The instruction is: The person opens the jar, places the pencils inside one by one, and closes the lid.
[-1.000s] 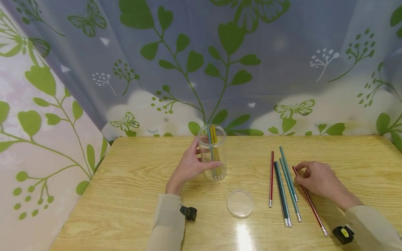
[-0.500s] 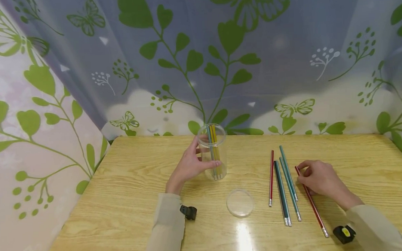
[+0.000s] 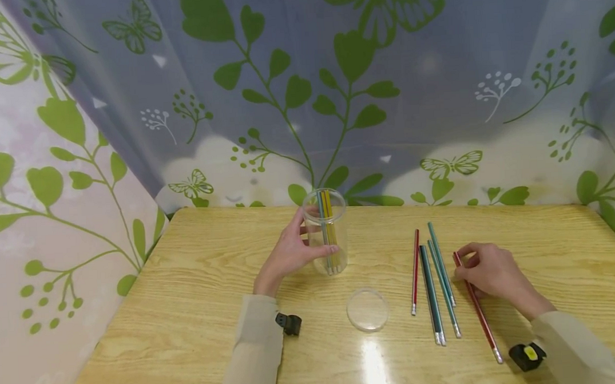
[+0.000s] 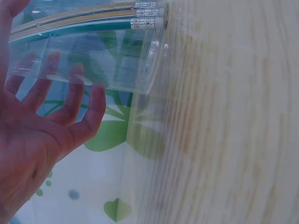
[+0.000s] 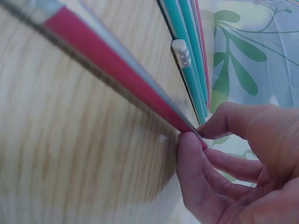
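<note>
My left hand (image 3: 292, 253) grips a clear plastic jar (image 3: 342, 236), thumb across its front and fingers round the far side. The lidless jar stands upright on the table. Inside it, a few yellow and teal pencils (image 3: 332, 234) lean with their eraser ends down; the left wrist view shows their metal ferrules (image 4: 148, 23) near the jar's base. At the right, my right hand (image 3: 488, 270) pinches a red pencil (image 3: 480, 313) by its far end between thumb and fingertips. That pencil's eraser end points toward me, and in the right wrist view the red shaft (image 5: 117, 70) slants close over the wood.
A round clear lid (image 3: 367, 310) lies in front of the jar. Between lid and right hand lie another red pencil (image 3: 416, 273), dark teal pencils (image 3: 432, 301) and lighter teal pencils (image 3: 442, 278). A leaf-patterned cloth (image 3: 284, 130) hangs behind the wooden table (image 3: 189, 312).
My right hand has shifted slightly right with the far end of the red pencil, away from the teal pencils. The left hand and the jar have stayed in place.
</note>
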The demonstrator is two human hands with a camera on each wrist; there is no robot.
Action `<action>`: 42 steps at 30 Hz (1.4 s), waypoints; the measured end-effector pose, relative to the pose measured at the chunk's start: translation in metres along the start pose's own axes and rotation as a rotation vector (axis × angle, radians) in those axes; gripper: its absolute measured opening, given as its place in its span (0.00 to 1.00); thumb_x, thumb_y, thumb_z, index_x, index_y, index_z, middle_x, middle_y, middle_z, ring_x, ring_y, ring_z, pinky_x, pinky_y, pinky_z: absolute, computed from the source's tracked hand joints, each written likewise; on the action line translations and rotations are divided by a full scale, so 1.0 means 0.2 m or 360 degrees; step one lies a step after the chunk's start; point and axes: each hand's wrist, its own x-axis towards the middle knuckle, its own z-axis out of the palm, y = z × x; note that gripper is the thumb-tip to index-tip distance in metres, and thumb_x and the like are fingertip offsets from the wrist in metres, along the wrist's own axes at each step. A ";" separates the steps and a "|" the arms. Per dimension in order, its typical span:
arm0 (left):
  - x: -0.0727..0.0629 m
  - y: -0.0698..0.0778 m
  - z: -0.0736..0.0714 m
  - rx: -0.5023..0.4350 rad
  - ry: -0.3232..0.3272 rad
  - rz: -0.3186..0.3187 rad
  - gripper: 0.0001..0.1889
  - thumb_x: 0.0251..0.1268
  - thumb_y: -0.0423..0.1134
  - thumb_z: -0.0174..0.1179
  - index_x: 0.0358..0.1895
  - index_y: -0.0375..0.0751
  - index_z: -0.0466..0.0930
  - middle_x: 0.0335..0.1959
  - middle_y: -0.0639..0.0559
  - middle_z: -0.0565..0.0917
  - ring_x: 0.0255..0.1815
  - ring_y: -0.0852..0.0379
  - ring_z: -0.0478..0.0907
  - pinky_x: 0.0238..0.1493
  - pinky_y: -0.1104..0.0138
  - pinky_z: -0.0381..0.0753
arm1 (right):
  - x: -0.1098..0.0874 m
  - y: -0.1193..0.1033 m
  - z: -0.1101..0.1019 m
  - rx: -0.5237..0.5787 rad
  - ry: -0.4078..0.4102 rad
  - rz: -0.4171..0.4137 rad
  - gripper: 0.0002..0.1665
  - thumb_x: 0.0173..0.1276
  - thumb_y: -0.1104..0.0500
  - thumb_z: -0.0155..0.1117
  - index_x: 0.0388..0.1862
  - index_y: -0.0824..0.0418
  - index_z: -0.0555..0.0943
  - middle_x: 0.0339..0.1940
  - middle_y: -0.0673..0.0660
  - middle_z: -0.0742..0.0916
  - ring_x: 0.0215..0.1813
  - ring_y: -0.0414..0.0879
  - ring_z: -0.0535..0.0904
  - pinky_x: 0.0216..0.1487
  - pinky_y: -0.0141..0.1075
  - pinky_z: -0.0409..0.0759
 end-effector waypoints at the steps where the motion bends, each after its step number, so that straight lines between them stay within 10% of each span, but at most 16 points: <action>1: 0.00 0.00 0.00 0.0002 0.0001 -0.0003 0.45 0.53 0.46 0.79 0.72 0.68 0.62 0.72 0.52 0.69 0.69 0.46 0.74 0.61 0.49 0.83 | 0.00 0.00 0.00 0.0007 0.0012 -0.0001 0.29 0.67 0.60 0.66 0.62 0.77 0.74 0.45 0.73 0.86 0.25 0.43 0.82 0.25 0.37 0.85; 14: 0.00 0.00 0.00 0.0007 -0.0002 0.0005 0.44 0.53 0.46 0.79 0.72 0.68 0.62 0.72 0.55 0.69 0.69 0.47 0.74 0.61 0.49 0.82 | -0.04 -0.02 -0.07 -0.0036 0.0187 -0.0150 0.27 0.69 0.61 0.63 0.64 0.72 0.75 0.43 0.66 0.88 0.25 0.41 0.79 0.20 0.33 0.72; 21: 0.00 0.00 0.00 -0.0011 0.0002 0.0006 0.44 0.53 0.46 0.79 0.72 0.67 0.62 0.72 0.54 0.69 0.69 0.46 0.73 0.63 0.49 0.81 | -0.08 -0.06 -0.09 0.0060 0.0309 -0.0221 0.27 0.68 0.65 0.62 0.66 0.70 0.74 0.46 0.69 0.86 0.43 0.62 0.88 0.25 0.33 0.78; 31: 0.00 0.00 0.00 0.0000 0.0010 0.0024 0.45 0.52 0.46 0.79 0.72 0.68 0.62 0.72 0.55 0.69 0.68 0.46 0.74 0.63 0.49 0.81 | -0.12 -0.12 -0.12 0.0111 0.0486 -0.0274 0.27 0.70 0.66 0.62 0.68 0.65 0.75 0.48 0.68 0.85 0.45 0.64 0.87 0.26 0.31 0.78; 38: 0.00 0.00 0.00 -0.0013 0.0006 0.0013 0.44 0.53 0.45 0.79 0.71 0.68 0.62 0.71 0.55 0.69 0.68 0.46 0.73 0.63 0.50 0.81 | -0.14 -0.14 -0.17 0.0100 0.0556 -0.0323 0.26 0.70 0.65 0.64 0.67 0.63 0.77 0.49 0.65 0.85 0.35 0.19 0.77 0.26 0.30 0.78; 42: 0.00 0.00 0.00 -0.0007 0.0006 0.0017 0.44 0.52 0.45 0.79 0.71 0.68 0.62 0.71 0.55 0.69 0.68 0.47 0.74 0.63 0.50 0.81 | -0.15 -0.16 -0.19 0.0108 0.0572 -0.0328 0.25 0.71 0.64 0.64 0.66 0.62 0.77 0.50 0.64 0.85 0.34 0.11 0.69 0.25 0.31 0.78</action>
